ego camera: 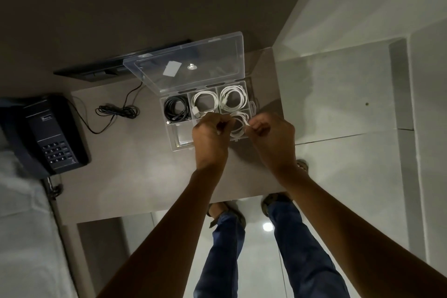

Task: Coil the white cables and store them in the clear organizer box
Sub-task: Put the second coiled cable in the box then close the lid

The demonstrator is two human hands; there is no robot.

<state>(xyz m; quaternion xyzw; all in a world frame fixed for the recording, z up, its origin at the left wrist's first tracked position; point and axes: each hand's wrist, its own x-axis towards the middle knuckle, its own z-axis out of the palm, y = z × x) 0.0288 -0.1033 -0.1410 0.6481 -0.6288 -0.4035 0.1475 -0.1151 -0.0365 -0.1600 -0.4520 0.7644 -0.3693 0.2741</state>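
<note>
Both hands working over the clear organizer box (pixel 208 106) at frame centre on the desk (pixel 135 176): left hand (pixel 211 136) & right hand (pixel 273 138) each pinching the white cable (pixel 238 126), grip narrow, keeping the coil tight so it's fitting the lower-right compartment; two coils already sitting above.
</note>
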